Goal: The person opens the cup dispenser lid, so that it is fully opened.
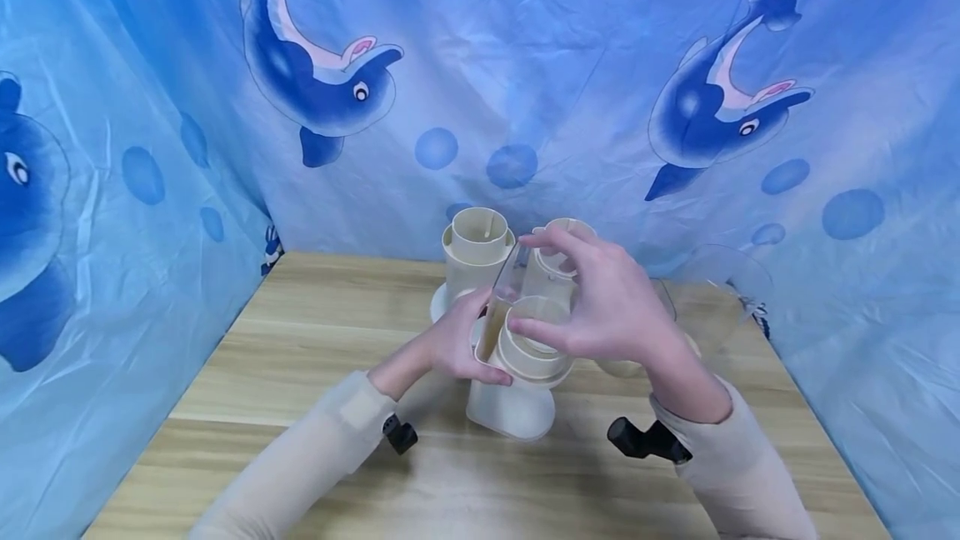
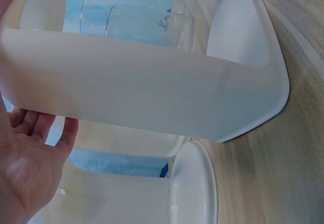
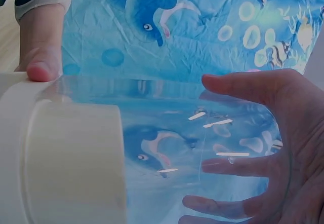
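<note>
My left hand (image 1: pixel 453 340) grips the upper part of a white stand (image 2: pixel 126 82) with a wide rounded foot (image 1: pixel 517 415). At the top of this stand is a cream ring-shaped collar (image 3: pixel 76 158). My right hand (image 1: pixel 611 302) holds a clear plastic cylinder (image 3: pixel 157 133) by its far end, thumb on one side and fingers spread round the other. The cylinder's near end surrounds or meets the cream collar; how firmly it sits cannot be told. In the right wrist view, the left thumb (image 3: pixel 43 69) rests beside the joint.
Behind the stand are two similar cream-and-white units, one at left (image 1: pixel 476 252) and one at right (image 1: pixel 551 273), partly hidden by my hands. Faint clear containers (image 1: pixel 716 294) stand at the right. A dolphin-print curtain (image 1: pixel 480 90) surrounds the wooden table (image 1: pixel 315 357).
</note>
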